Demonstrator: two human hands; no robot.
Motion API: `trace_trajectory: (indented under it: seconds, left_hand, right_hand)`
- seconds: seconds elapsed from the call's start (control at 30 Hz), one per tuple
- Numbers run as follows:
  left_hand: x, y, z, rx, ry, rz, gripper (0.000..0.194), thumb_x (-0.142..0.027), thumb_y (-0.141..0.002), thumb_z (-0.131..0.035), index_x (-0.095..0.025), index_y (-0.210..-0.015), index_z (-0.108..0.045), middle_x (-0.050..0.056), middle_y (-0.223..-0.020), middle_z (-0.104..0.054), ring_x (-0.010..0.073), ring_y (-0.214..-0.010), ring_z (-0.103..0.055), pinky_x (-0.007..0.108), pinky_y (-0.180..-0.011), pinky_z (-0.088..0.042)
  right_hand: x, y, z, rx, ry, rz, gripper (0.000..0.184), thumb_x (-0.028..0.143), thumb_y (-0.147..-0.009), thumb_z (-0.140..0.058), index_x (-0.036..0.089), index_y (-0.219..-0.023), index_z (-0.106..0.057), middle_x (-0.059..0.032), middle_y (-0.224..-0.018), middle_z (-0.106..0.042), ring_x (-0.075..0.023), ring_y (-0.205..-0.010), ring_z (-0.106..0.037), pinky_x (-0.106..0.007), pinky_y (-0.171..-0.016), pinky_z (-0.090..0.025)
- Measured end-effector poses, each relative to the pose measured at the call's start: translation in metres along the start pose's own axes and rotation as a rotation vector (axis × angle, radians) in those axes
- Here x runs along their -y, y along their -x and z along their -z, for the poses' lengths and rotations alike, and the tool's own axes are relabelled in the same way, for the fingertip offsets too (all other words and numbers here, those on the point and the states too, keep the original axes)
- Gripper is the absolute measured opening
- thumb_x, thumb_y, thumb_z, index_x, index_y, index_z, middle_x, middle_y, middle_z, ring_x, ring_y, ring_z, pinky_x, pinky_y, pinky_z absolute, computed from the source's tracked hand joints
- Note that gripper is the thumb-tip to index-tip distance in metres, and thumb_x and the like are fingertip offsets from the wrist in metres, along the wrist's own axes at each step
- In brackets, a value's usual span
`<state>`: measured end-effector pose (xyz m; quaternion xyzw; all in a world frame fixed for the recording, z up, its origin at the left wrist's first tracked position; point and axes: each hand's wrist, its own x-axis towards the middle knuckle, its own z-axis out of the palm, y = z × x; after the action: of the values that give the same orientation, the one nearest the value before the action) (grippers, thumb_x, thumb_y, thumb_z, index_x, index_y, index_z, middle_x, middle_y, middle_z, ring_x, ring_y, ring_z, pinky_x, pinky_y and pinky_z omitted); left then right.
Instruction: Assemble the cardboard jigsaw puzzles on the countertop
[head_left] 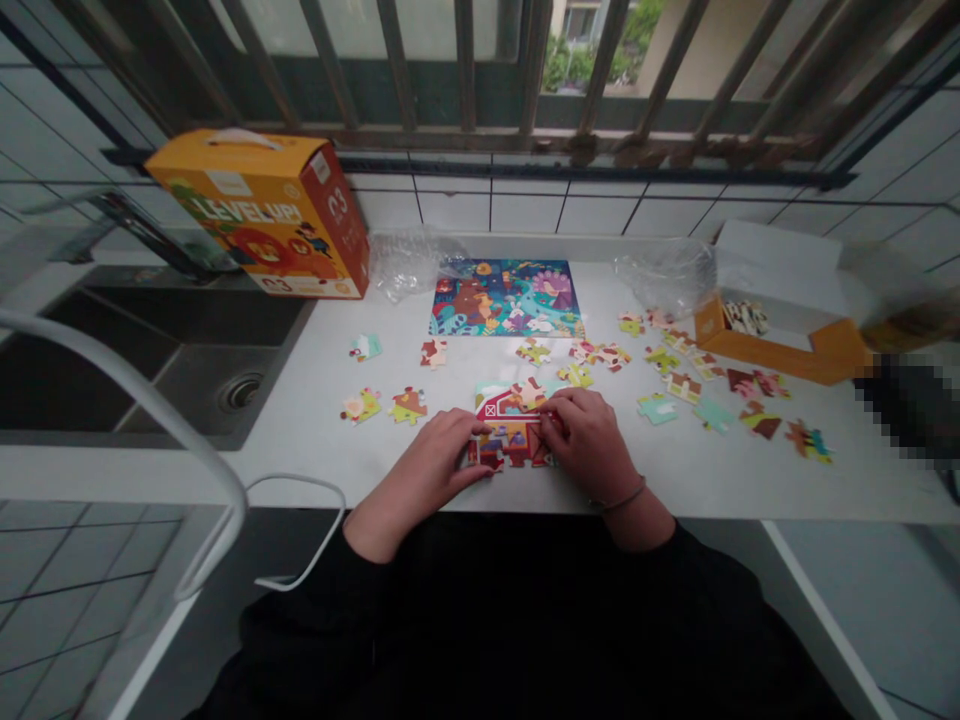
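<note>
A partly joined jigsaw puzzle [514, 437] with a red barn lies flat on the counter between my hands. My left hand [435, 462] rests at its left edge, thumb and fingers spread apart and touching the pieces. At the right edge, my right hand [589, 440] has its fingers closed in a pinch on a puzzle piece, mostly hidden beneath them. A pinkish puzzle piece [529, 394] is at the top of the barn. Just beyond it lies a yellow-green loose piece [575, 375].
Loose pieces lie left [409, 404] and right [682, 387]. Behind are a dark-blue picture sheet [506, 298], plastic wrapping [405, 265], an orange carton [255, 215] and an open orange box [780, 345]. A sink [262, 350] and white curved tube [172, 420] are left.
</note>
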<state>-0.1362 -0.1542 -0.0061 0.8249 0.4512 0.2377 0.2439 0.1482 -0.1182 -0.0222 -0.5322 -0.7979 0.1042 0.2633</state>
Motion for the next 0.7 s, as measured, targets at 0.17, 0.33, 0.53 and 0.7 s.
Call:
trace_trajectory:
  seconds: [0.17, 0.33, 0.53, 0.7]
  left_hand:
    - [0.001, -0.005, -0.007, -0.017, -0.069, -0.052, 0.046, -0.035, -0.1, -0.079, -0.025, -0.142, -0.062, 0.011, -0.135, -0.067, 0.0298, -0.123, -0.062, 0.049, -0.105, -0.054]
    - [-0.002, -0.004, -0.008, -0.007, -0.142, -0.095, 0.04, -0.034, -0.105, -0.071, -0.026, -0.144, -0.065, 0.013, -0.143, -0.067, 0.031, -0.131, -0.062, 0.051, -0.109, -0.053]
    - [-0.005, 0.001, -0.01, 0.007, -0.204, -0.132, 0.032, -0.03, -0.109, -0.064, -0.03, -0.14, -0.072, 0.011, -0.145, -0.07, 0.0298, -0.132, -0.064, 0.051, -0.11, -0.052]
    - [-0.012, 0.004, -0.009, 0.002, -0.237, -0.133, 0.032, -0.03, -0.11, -0.061, -0.027, -0.141, -0.071, 0.01, -0.143, -0.073, 0.0293, -0.13, -0.066, 0.049, -0.107, -0.052]
  right_hand:
    - [0.0, 0.0, 0.0, 0.003, 0.0, -0.006, 0.012, 0.03, -0.103, -0.067, 0.025, -0.108, -0.077, -0.0094, -0.118, -0.074, -0.0302, -0.11, -0.062, -0.046, -0.096, -0.045]
    - [0.002, -0.001, 0.002, 0.003, -0.006, -0.006, 0.012, 0.029, -0.103, -0.067, 0.025, -0.108, -0.076, -0.0097, -0.118, -0.073, -0.0302, -0.11, -0.062, -0.047, -0.096, -0.045]
    - [0.004, -0.001, 0.003, 0.001, -0.009, -0.01, 0.011, 0.029, -0.104, -0.066, 0.025, -0.107, -0.076, -0.0091, -0.116, -0.073, -0.0298, -0.109, -0.062, -0.046, -0.096, -0.044]
    - [0.003, 0.0, 0.003, 0.003, -0.003, -0.013, 0.011, 0.029, -0.103, -0.068, 0.025, -0.107, -0.077, -0.0094, -0.118, -0.073, -0.0304, -0.111, -0.062, -0.046, -0.097, -0.045]
